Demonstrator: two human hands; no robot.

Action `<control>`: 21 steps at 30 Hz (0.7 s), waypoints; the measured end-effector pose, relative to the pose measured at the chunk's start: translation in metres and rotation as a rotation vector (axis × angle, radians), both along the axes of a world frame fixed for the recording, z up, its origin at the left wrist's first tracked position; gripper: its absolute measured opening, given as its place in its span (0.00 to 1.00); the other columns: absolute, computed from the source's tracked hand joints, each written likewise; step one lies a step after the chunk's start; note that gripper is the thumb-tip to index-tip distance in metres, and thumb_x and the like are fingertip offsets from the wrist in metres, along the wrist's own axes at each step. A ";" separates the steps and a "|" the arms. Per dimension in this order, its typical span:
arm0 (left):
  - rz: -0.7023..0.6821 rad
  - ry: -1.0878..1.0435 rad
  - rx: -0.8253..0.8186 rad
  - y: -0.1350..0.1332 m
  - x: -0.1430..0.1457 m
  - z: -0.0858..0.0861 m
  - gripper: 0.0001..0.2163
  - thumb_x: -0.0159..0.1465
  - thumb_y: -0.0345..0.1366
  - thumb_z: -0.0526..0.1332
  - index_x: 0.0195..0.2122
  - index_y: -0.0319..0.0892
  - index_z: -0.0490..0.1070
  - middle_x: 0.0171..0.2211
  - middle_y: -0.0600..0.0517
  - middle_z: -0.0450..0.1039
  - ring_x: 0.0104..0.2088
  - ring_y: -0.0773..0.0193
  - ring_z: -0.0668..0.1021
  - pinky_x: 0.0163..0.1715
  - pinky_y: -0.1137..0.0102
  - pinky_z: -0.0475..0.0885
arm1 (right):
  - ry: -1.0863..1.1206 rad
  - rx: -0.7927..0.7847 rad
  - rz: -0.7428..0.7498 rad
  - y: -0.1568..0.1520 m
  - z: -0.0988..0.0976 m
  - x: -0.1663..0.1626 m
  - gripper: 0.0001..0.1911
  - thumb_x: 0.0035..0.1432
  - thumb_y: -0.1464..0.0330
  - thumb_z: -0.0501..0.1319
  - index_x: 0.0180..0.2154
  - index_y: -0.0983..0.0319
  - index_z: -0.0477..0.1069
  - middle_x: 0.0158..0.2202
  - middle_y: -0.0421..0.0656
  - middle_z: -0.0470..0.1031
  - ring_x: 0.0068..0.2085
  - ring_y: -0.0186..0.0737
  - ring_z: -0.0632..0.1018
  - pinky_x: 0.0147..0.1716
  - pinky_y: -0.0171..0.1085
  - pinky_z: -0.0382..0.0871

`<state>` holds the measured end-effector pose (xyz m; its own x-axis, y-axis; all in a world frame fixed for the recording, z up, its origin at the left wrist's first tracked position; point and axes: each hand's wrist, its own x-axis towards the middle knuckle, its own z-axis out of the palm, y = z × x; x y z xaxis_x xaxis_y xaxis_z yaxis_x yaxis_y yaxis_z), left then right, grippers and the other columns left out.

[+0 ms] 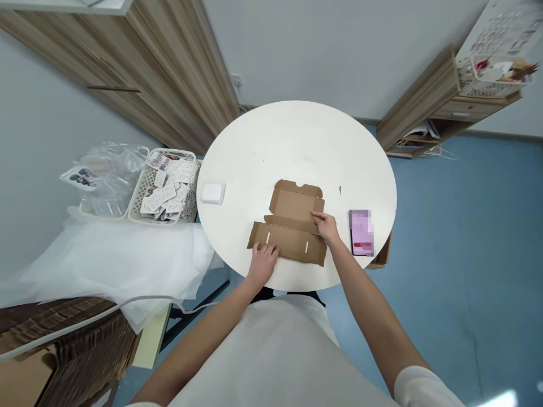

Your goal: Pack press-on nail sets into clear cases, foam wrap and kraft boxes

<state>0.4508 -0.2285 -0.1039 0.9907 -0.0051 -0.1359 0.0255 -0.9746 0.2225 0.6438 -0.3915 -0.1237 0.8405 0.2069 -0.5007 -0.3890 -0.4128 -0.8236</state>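
Observation:
A flat brown cardboard box blank (292, 223) lies unfolded on the round white table (297, 141), close to the near edge. My left hand (263, 263) rests on its near left corner, fingers curled down onto the flap. My right hand (326, 226) pinches the right end of the middle fold, thumb and fingers closed on the cardboard. A phone (361, 232) with a pink screen lies just right of my right hand. A small white square pad (212, 193) sits at the table's left edge.
Left of the table stands a white basket (167, 189) full of small packets, next to a tray of clear plastic bags (106, 175). White foam sheets (110, 260) and stacked cardboard (63, 350) lie at lower left. A wooden shelf (428, 113) stands at the back right.

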 end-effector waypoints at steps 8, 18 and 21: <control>0.003 0.028 0.032 0.008 0.019 0.018 0.25 0.56 0.25 0.52 0.56 0.43 0.55 0.59 0.41 0.52 0.59 0.51 0.55 0.54 0.47 0.42 | -0.049 -0.040 0.043 -0.002 0.000 -0.001 0.15 0.50 0.69 0.55 0.40 0.59 0.72 0.42 0.42 0.74 0.36 0.36 0.76 0.40 0.39 0.69; -0.098 0.129 0.043 0.029 0.058 0.034 0.57 0.35 0.40 0.70 0.61 0.36 0.34 0.62 0.39 0.30 0.60 0.47 0.30 0.56 0.50 0.34 | -0.052 -0.088 0.148 -0.006 0.018 -0.004 0.16 0.46 0.75 0.54 0.38 0.62 0.72 0.38 0.43 0.75 0.34 0.34 0.75 0.34 0.35 0.71; -0.177 0.113 0.071 0.030 0.062 0.031 0.59 0.33 0.40 0.71 0.61 0.35 0.33 0.62 0.39 0.31 0.60 0.47 0.29 0.55 0.50 0.31 | 0.004 -0.060 0.197 -0.002 0.022 -0.007 0.17 0.45 0.76 0.54 0.38 0.63 0.72 0.37 0.44 0.75 0.31 0.34 0.76 0.32 0.34 0.71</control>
<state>0.5127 -0.1986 -0.0732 0.9535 -0.1642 -0.2526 -0.1265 -0.9791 0.1590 0.6370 -0.3938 -0.1017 0.7850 0.3369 -0.5200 -0.2988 -0.5294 -0.7940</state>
